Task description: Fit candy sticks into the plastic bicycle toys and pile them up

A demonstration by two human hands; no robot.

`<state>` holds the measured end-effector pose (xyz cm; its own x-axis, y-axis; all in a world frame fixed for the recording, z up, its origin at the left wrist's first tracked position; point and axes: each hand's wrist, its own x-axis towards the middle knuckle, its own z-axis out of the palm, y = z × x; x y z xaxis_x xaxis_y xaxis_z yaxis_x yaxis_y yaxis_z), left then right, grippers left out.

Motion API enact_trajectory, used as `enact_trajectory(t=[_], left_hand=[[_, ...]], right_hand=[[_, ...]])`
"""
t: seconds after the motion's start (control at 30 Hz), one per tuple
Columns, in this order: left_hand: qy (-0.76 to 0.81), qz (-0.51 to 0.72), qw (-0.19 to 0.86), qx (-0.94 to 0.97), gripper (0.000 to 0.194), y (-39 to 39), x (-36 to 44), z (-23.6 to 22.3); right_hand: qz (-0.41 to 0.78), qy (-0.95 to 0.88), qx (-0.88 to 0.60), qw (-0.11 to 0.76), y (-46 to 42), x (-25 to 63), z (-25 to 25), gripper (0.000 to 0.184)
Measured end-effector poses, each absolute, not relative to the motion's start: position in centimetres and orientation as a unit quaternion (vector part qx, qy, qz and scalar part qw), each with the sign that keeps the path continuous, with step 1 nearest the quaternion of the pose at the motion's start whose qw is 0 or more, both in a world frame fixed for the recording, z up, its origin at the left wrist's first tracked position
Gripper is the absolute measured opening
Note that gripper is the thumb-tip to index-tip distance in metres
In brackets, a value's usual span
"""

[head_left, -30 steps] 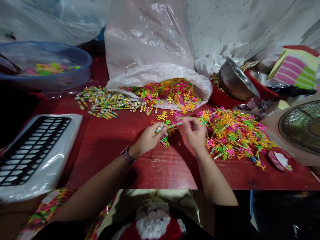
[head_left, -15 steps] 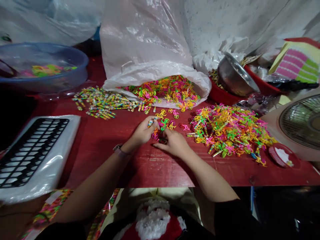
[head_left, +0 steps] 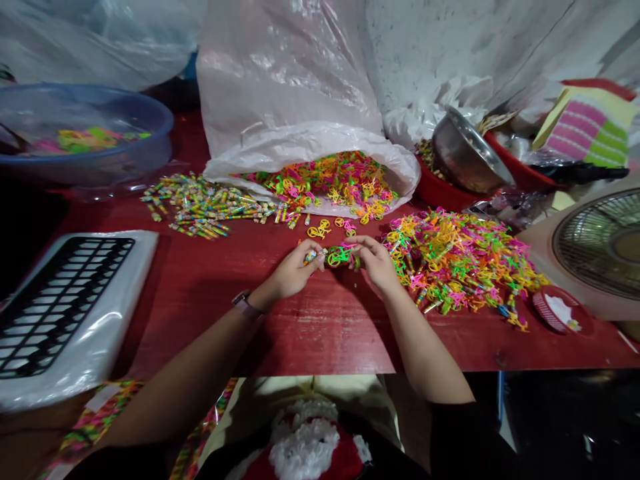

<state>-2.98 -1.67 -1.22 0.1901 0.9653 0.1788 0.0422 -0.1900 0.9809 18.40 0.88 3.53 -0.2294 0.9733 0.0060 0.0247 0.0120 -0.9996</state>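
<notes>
My left hand is closed, thumb and fingers pinching a small candy roll in a patterned wrapper. A green plastic toy bicycle spans the gap between my hands. My right hand has its fingertips closed at the right end of this bicycle, with a bit of pink plastic beside it. Just beyond my fingers, a yellow toy bicycle lies on the red table. Farther back left is a heap of wrapped candy rolls.
A white sack spills toy bicycles at the back. A mixed pile of bicycles and wrapped rolls lies right, near a small red basket and a fan. An abacus and a blue basin stand left.
My right hand has lifted from low beside the loose bicycles and turned, now at the green bicycle. My left hand has shifted slightly right with the candy roll.
</notes>
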Motion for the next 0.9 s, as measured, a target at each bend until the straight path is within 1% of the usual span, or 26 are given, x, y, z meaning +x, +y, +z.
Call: enact_trajectory(t=[0.1, 0.23, 0.3, 0.37, 0.47, 0.53, 0.67, 0.7, 0.77, 0.9], left_hand=[[0.426, 0.483, 0.473, 0.602, 0.034, -1.8, -2.6, -1.0], [0.410, 0.465, 0.513, 0.593, 0.041, -2.0, -2.4, -0.6], [0.413, 0.468, 0.507, 0.594, 0.042, -2.0, -2.5, -0.2], [0.423, 0.484, 0.480, 0.597, 0.042, -2.1, -2.6, 0.1], [0.424, 0.494, 0.462, 0.602, 0.039, -2.1, -2.8, 0.4], [0.421, 0.505, 0.472, 0.588, 0.036, -2.2, -2.9, 0.5], [0.407, 0.505, 0.500, 0.574, 0.033, -2.8, -2.6, 0.8], [0.397, 0.493, 0.503, 0.588, 0.032, -3.0, -2.5, 0.9], [0.374, 0.481, 0.498, 0.617, 0.031, -3.4, -2.0, 1.0], [0.361, 0.488, 0.494, 0.623, 0.035, -3.6, -1.3, 0.9]], right_hand=[[0.617, -0.501, -0.419, 0.438, 0.7, 17.7, 3.6, 0.025], [0.656, -0.493, -0.392, 0.415, 0.2, 17.1, 3.5, 0.023], [0.638, -0.522, -0.393, 0.407, 0.1, 17.0, 3.4, 0.020], [0.587, -0.569, -0.399, 0.415, -0.1, 17.0, 3.4, 0.021], [0.531, -0.621, -0.395, 0.420, -0.1, 17.2, 3.3, 0.031], [0.535, -0.616, -0.390, 0.426, 0.1, 17.5, 3.4, 0.034], [0.534, -0.556, -0.385, 0.507, 0.3, 18.1, 3.7, 0.039], [0.534, -0.555, -0.383, 0.510, 0.2, 18.0, 3.8, 0.041], [0.537, -0.577, -0.375, 0.487, -0.2, 17.7, 3.8, 0.042], [0.545, -0.600, -0.360, 0.462, -0.9, 16.6, 3.3, 0.040]])
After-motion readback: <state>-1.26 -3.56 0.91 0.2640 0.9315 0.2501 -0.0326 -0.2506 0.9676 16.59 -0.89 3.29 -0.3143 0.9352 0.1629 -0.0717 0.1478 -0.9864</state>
